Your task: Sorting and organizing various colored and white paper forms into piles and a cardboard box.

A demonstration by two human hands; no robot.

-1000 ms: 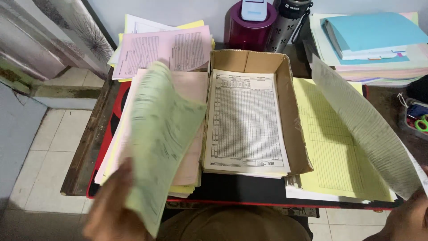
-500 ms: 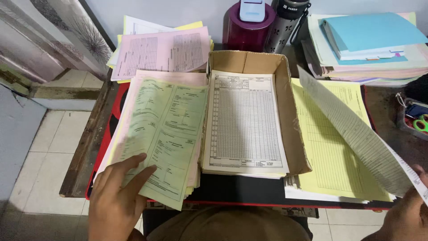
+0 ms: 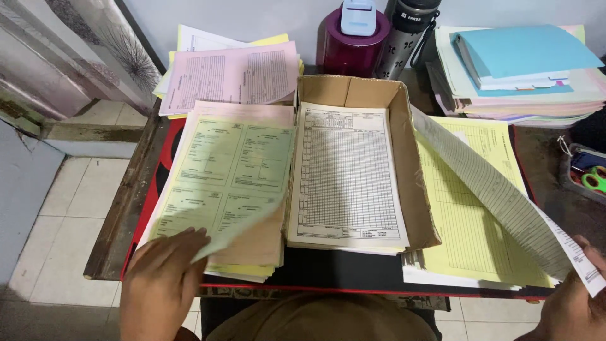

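Left hand (image 3: 161,284) lies flat, fingers spread, on a green form (image 3: 227,173) topping the near-left paper stack. Right hand (image 3: 577,300) pinches a lifted white sheet (image 3: 499,196) above yellow forms (image 3: 470,215), near right.

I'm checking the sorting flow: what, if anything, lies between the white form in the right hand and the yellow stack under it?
Nothing visible. The white form arcs up from the right hand over the yellow stack, with only open air between them.

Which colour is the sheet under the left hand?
Pale green sheet, printed with form boxes; seen in the head view.
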